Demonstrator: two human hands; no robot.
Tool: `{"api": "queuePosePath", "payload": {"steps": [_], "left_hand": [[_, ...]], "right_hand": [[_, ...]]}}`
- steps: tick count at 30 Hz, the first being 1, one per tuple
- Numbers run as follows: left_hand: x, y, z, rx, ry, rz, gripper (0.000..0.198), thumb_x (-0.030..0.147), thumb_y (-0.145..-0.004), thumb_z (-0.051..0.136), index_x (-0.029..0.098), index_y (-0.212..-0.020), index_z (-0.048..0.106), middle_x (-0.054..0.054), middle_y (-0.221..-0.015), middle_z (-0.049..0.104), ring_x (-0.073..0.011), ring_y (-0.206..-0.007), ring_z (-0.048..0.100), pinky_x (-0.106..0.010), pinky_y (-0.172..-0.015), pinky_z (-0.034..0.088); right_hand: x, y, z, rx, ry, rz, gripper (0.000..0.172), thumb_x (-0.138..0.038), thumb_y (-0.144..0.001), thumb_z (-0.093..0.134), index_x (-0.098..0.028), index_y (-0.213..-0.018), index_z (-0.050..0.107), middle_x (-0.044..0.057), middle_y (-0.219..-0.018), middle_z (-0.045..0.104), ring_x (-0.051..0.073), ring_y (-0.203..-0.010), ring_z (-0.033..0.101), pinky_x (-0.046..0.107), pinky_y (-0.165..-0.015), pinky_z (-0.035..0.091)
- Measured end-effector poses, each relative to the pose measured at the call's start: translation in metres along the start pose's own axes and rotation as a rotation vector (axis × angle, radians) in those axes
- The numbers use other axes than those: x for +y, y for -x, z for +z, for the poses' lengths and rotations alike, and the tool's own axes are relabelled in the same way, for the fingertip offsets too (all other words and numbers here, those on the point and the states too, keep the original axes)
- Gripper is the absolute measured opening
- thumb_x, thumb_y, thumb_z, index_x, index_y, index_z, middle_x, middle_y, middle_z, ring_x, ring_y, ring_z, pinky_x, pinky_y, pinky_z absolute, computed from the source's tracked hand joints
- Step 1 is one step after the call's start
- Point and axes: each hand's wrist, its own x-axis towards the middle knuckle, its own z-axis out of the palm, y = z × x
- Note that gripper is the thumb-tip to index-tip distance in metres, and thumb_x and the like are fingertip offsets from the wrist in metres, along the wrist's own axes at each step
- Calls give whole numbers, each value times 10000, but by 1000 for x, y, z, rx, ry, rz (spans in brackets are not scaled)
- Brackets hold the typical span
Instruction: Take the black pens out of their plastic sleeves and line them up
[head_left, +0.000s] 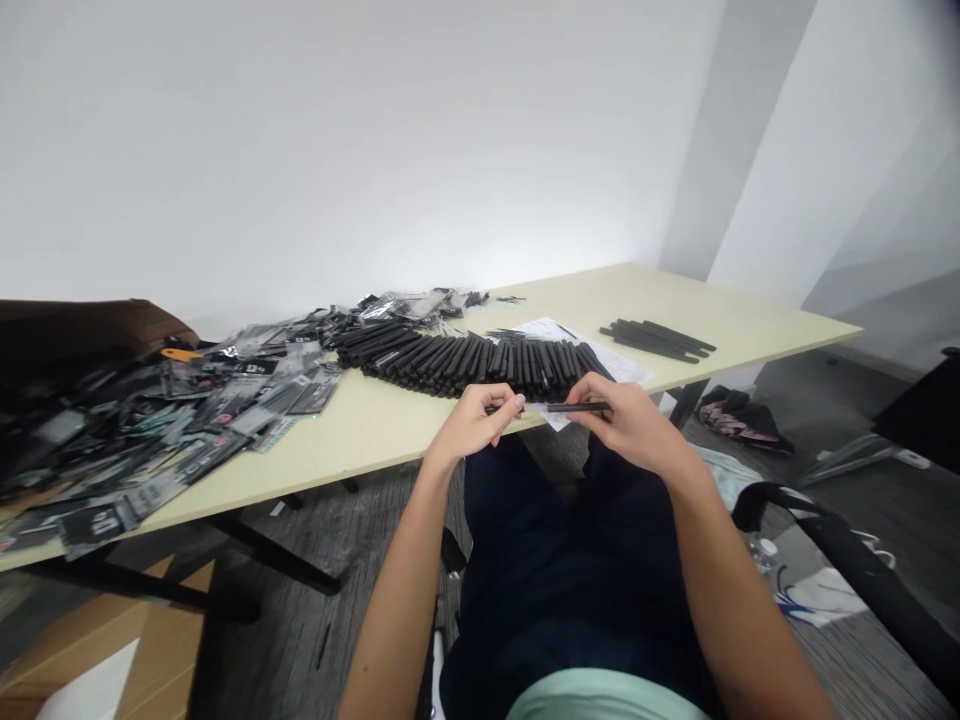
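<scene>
My right hand [626, 425] pinches a slim black pen-like stick [577, 407] between thumb and fingers, just above the table's near edge. My left hand [472, 422] is close by, its fingertips closed on a small dark piece [499, 409], too small to name. Directly beyond my hands lies a long fanned row of similar black sticks [465, 360] on the pale cream table [375, 440]. A white printed sheet [592, 350] lies partly beneath the row's right end. Farther right sits a small group of black sticks [656, 340].
A large heap of black retail packets [172, 420] covers the table's left end and spills over its edge. A cardboard box [112, 640] stands on the carpet below. A black chair armrest [847, 560] curves at the right, and clothing [739, 420] lies on the floor.
</scene>
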Motion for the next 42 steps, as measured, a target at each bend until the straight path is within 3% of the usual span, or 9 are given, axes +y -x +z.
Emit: {"api": "queuePosePath", "payload": {"steps": [5,9,14,17,21,24,30,37,42], "left_hand": [[-2,-1,0,-8,39,-11,404,496,-999,589,128,-866,690,49,-496,503,-92,-418,493,-211,-487,370],[-3,-2,-1,-18,56,8,439,518,-1002,580,113,-959,745,55,-476,460,-90,-404,463,-215,-470,356],[-3,-2,0,34,84,27,436,526,-990,603,110,-941,724,58,-469,450,-82,-401,430,-212,-467,347],[-3,-2,0,30,90,30,438,527,-990,603,108,-952,725,59,-471,449,-81,-402,423,-211,-462,336],[0,-1,-1,10,78,31,438,529,-990,602,111,-952,729,60,-477,446,-84,-407,429,-215,-464,336],[1,0,-1,5,55,33,442,531,-990,600,113,-942,733,59,-485,448,-82,-413,434,-214,-468,335],[-1,0,-1,16,74,17,438,523,-993,601,108,-935,730,60,-476,448,-78,-408,426,-211,-466,342],[-7,-2,-1,83,237,9,442,544,-988,606,120,-902,698,73,-462,416,-67,-398,376,-203,-448,334],[-4,-2,-1,149,245,11,448,556,-961,642,122,-858,682,75,-455,408,-55,-385,354,-197,-428,281]], "right_hand": [[1,7,-16,-34,-152,63,142,-323,-978,635,-253,-1101,648,24,-902,760,210,-783,711,307,-689,518],[3,8,-24,-14,-72,10,263,-293,-1029,540,-271,-1252,677,6,-856,734,179,-696,641,307,-676,479],[6,9,-29,113,-45,-72,309,-229,-1041,458,-244,-1039,766,38,-851,694,193,-794,648,319,-744,480],[0,8,-23,187,-36,-68,219,-293,-1023,540,-235,-1063,748,58,-928,710,190,-751,631,320,-700,481],[-10,0,-4,95,54,-70,219,-371,-990,632,-238,-1137,725,72,-983,719,169,-644,592,323,-635,473],[-11,-5,4,114,122,-107,208,-340,-1031,554,-238,-1005,734,77,-949,738,214,-773,665,342,-706,490],[-5,-3,-7,247,113,-118,202,-299,-1025,552,-243,-933,723,67,-935,766,241,-859,708,362,-792,514],[5,3,-17,386,124,-94,147,-292,-996,610,-235,-915,718,51,-885,770,227,-796,702,349,-732,512],[5,3,-17,389,111,-84,153,-308,-991,617,-239,-909,727,54,-894,779,230,-785,706,359,-723,524]]}}
